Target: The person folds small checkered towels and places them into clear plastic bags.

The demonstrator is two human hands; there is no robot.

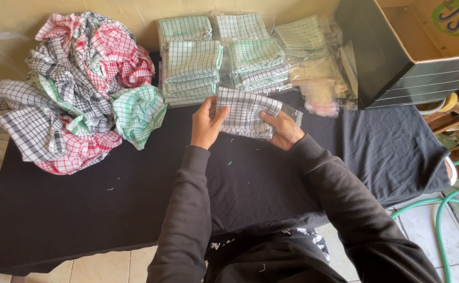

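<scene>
Black-clothed table [82, 209]: loose cloth heap [77, 89], bagged cloth stacks [240, 52], box [397, 47].

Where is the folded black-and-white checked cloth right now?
In the head view, the folded checked cloth sits centre-frame, held between the left hand and right hand, just in front of the bagged cloth stacks.

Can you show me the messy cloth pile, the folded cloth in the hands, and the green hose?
messy cloth pile [77, 89], head view, middle of heap.
folded checked cloth [245, 110], head view, centre of its top face.
green hose [439, 230], head view, curved stretch on floor.
</scene>
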